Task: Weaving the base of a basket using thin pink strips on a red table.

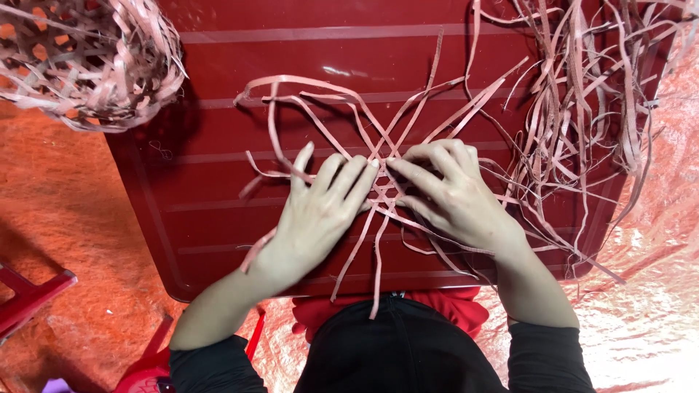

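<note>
Hands flat on crossed strips [382,191] on the red table [204,182]: left hand [317,211] spread, pressing them down; right hand [451,193] curled, fingertips pinching the crossing. Loose strip pile [582,109] beyond the right hand, woven basket [87,58] past the left.

Left hand [320,207] and right hand [451,196] — both bare, no gloves, rings or wristbands visible. Forearms uncovered; black sleeves end near the elbows. Torso: black garment with a central seam or zip line. Below it — a red garment, partly visible.
</note>
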